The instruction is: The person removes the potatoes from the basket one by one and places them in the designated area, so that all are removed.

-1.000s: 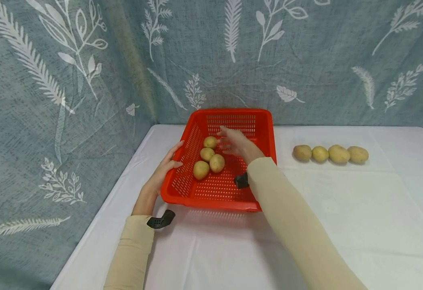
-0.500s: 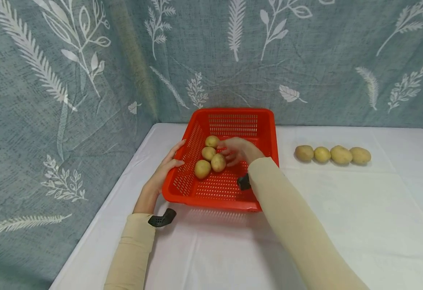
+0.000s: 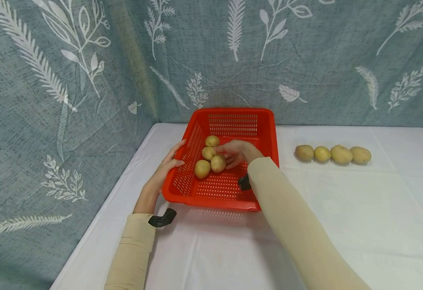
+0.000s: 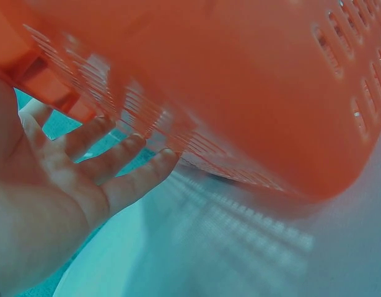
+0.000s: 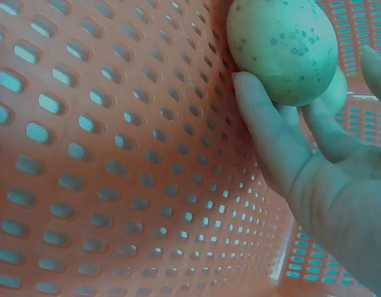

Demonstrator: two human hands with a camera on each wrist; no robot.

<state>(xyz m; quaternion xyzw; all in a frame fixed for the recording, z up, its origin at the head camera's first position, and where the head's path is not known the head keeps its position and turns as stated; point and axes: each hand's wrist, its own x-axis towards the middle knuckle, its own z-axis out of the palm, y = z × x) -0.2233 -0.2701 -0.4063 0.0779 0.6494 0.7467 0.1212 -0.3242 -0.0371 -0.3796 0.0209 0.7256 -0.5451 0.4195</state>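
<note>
Within the red basket [image 3: 211, 203], my right hand [image 3: 237, 151] reaches in from the right. Its fingers are spread beside a round, speckled potato [image 3: 218, 163]. In the right wrist view one fingertip lies right at the potato's [image 5: 283, 49] lower edge, and another digit stands apart from it at the right. Several round potatoes cluster at the basket's left side, one of them a small potato [image 3: 208, 153] by my right fingertips. My left hand [image 3: 162, 171] holds the basket's left rim; in the left wrist view its fingers [image 4: 125, 151] lie against the slotted outer wall.
A row of several potatoes [image 3: 341, 155] lies right of the basket on the white tablecloth [image 3: 349, 217]. A blue-green leaf-patterned curtain [image 3: 305, 60] hangs behind the table and along its left side.
My right hand has come down into the basket, its fingers now beside the speckled potato. The left hand keeps its place on the rim. The view has shifted slightly.
</note>
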